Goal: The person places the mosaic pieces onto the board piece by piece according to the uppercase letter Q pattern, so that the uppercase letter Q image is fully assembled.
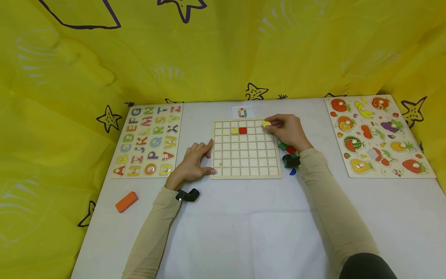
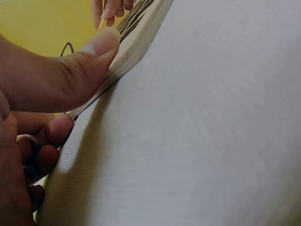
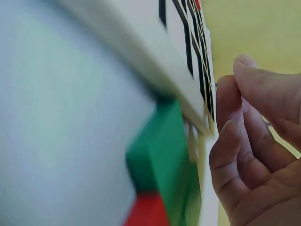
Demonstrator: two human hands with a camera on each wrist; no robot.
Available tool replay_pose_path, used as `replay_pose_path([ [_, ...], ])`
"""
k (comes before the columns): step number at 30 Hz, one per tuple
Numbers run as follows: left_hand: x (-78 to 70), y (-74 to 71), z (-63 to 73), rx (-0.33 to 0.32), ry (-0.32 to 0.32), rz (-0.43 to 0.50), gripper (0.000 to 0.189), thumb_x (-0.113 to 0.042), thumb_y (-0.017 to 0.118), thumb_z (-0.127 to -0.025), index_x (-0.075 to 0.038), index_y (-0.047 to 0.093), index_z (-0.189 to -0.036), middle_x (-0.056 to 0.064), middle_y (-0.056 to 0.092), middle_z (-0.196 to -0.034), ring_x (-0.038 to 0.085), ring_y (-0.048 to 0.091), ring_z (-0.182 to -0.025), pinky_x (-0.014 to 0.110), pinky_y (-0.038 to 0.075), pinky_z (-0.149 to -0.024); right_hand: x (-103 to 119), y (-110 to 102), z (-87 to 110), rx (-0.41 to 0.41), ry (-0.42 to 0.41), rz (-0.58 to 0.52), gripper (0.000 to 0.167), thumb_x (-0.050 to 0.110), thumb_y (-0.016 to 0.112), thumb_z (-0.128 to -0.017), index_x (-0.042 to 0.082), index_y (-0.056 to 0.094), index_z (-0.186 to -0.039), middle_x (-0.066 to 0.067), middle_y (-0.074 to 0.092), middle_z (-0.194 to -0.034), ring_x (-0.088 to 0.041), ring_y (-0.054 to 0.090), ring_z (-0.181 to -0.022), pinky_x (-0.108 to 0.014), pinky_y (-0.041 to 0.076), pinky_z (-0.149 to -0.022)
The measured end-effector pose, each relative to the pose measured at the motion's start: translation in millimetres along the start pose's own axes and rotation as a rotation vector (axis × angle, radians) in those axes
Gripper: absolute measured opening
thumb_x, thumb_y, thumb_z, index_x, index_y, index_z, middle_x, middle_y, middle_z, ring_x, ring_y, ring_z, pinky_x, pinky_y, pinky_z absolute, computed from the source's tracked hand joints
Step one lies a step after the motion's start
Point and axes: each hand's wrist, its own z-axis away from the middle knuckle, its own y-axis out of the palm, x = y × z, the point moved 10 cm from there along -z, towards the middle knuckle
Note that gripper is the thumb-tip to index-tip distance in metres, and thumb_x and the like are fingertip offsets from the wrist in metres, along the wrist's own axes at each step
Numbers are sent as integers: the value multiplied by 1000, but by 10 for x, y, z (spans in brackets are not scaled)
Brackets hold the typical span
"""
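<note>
A pale wooden grid board (image 1: 244,172) lies flat on the white table. A yellow square (image 1: 234,131) and a red square (image 1: 242,130) sit side by side in its second row. My left hand (image 1: 192,161) steadies the board's left edge, thumb (image 2: 101,44) on the near corner and index fingertip against the side further up. At the far right corner my right hand (image 1: 287,130) pinches a yellow tile (image 1: 266,123) between thumb and fingers, close over the grid; in the right wrist view the tile is hidden behind the fingertips.
Green and red blocks (image 1: 290,149) lie against the board's right side, partly under the right wrist, near a blue piece (image 1: 292,171). A pattern card (image 1: 242,112) lies behind the board. An alphabet board (image 1: 146,141), an orange block (image 1: 127,202) and a fruit board (image 1: 379,135) lie farther out.
</note>
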Motion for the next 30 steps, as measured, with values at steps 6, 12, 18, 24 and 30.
replay_pose_path([
  [6, 6, 2, 7, 3, 7, -8, 104, -23, 93, -80, 3, 35, -163, 4, 57, -104, 25, 41, -103, 41, 27, -95, 68, 121, -49, 25, -36, -11, 31, 19, 79, -97, 6, 78, -125, -18, 75, -115, -29, 68, -98, -32, 51, -84],
  [12, 15, -2, -1, 0, 9, -10, 105, -23, 93, -79, 3, 35, -163, 4, 57, -104, 25, 41, -103, 41, 27, -95, 128, 171, -70, 41, -31, -30, 31, 21, 80, -96, 8, 79, -124, -16, 76, -113, -26, 66, -95, -33, 50, -83],
  [18, 23, 3, -7, 0, 5, -7, 105, -22, 93, -79, 3, 35, -163, 5, 57, -105, 25, 42, -104, 41, 27, -95, 162, 262, -95, 80, -14, -36, 32, 23, 81, -96, 9, 80, -125, -16, 76, -119, -26, 66, -97, -33, 50, -84],
  [24, 14, -4, -7, -3, 4, -8, 106, -23, 94, -79, 3, 34, -163, 5, 57, -105, 26, 42, -104, 41, 27, -95, 200, 330, -99, 98, -17, 9, 31, 21, 81, -96, 8, 80, -124, -17, 76, -119, -27, 68, -97, -35, 50, -86],
  [30, 13, -8, -4, -4, 5, -12, 107, -22, 94, -78, 2, 34, -163, 5, 58, -105, 26, 42, -105, 41, 27, -95, 209, 387, -113, 122, -12, 40, 32, 21, 81, -95, 6, 80, -123, -19, 76, -118, -26, 65, -94, -34, 48, -83],
])
